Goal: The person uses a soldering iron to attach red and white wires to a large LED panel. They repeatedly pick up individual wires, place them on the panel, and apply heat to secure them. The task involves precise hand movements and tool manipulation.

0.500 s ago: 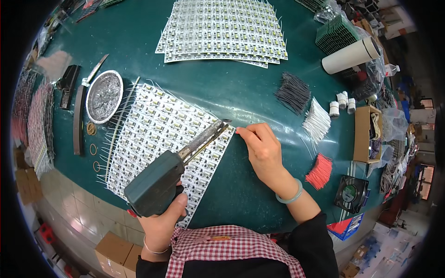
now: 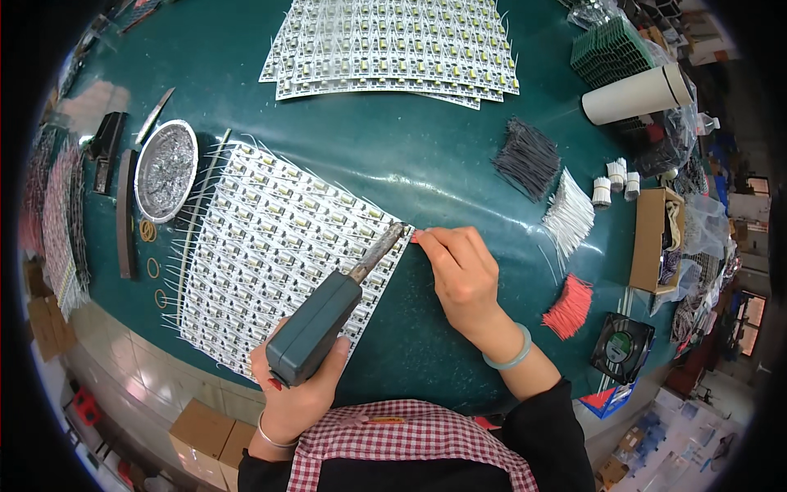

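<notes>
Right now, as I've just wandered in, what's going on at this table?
A person's left hand grips a dark green gun-shaped tool, its tip at the right-hand corner of a white circuit-board sheet. The right hand pinches a small red piece beside that corner. Whether tip and piece touch is too small to tell. To the right lie black wires, white wires and red wires in separate piles.

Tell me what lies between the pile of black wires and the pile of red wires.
In the head view, the pile of white wires lies between the black wires and the red wires.
</notes>
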`<state>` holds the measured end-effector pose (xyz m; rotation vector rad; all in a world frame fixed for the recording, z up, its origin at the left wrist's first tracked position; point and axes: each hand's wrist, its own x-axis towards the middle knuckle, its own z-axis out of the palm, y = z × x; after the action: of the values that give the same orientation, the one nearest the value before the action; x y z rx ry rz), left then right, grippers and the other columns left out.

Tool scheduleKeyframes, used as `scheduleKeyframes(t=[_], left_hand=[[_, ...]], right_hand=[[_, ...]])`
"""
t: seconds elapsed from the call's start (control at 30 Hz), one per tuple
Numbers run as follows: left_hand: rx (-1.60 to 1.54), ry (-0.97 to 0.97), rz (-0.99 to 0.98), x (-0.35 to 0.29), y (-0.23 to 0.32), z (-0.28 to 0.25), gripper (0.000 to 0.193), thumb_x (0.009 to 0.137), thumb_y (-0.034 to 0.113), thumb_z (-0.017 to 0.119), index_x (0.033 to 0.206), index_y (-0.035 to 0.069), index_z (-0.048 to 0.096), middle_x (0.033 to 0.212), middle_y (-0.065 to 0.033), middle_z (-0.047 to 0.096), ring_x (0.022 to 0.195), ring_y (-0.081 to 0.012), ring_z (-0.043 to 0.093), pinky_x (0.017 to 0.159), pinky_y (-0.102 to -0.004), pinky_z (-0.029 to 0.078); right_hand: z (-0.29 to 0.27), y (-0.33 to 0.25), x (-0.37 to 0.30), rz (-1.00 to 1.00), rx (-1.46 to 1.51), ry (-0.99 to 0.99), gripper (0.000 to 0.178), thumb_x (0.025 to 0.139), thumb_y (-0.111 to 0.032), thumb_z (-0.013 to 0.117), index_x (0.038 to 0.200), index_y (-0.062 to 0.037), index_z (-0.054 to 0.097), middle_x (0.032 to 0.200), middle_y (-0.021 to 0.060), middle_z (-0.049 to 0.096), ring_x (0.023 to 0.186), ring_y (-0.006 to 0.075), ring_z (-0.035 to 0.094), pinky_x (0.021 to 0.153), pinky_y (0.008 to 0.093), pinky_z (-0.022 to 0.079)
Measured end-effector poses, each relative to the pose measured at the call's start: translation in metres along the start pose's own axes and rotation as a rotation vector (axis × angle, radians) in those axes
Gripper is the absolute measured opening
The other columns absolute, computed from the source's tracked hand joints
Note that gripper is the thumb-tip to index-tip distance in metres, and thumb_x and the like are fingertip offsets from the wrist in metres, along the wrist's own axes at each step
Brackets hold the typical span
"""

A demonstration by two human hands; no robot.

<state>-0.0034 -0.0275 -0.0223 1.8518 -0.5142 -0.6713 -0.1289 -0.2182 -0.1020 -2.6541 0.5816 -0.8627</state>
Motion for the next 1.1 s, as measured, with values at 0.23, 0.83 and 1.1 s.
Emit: scheduleKeyframes(t=[0.23, 0.83, 1.1], left_hand=[[0.079, -0.058, 0.094, 0.0059, -0.0022, 0.0035, 0.014, 0.076, 0.001, 0.075, 0.088, -0.003, 0.069, 0.074, -0.0055, 0.064, 0.060, -0.0089, 0.057, 0.054, -0.0241, 0.043], [0.141, -0.071, 0.083, 0.0059, -0.0021, 0.0075, 0.010, 0.076, -0.001, 0.074, 0.083, -0.002, 0.067, 0.070, -0.0051, 0.062, 0.057, -0.0085, 0.056, 0.053, -0.0243, 0.043], [0.244, -0.095, 0.172, 0.0032, -0.0029, -0.0002, 0.016, 0.076, 0.000, 0.075, 0.091, -0.002, 0.069, 0.076, -0.0069, 0.063, 0.062, -0.0108, 0.058, 0.057, -0.0252, 0.046]], right_hand=[[0.0000, -0.0023, 0.0024, 0.005, 0.012, -0.007, 0.030, 0.067, 0.007, 0.069, 0.096, 0.0019, 0.069, 0.091, 0.0098, 0.066, 0.078, 0.0239, 0.062, 0.063, 0.0317, 0.053], [-0.0025, -0.0069, 0.0055, 0.027, 0.003, -0.009, 0.029, 0.066, 0.009, 0.068, 0.094, 0.0020, 0.070, 0.089, 0.0097, 0.065, 0.076, 0.0236, 0.061, 0.062, 0.0318, 0.052], [-0.0011, -0.0068, 0.0048, 0.025, -0.012, -0.002, 0.028, 0.068, 0.009, 0.069, 0.094, 0.0017, 0.070, 0.088, 0.0095, 0.065, 0.076, 0.0232, 0.061, 0.062, 0.0316, 0.052]])
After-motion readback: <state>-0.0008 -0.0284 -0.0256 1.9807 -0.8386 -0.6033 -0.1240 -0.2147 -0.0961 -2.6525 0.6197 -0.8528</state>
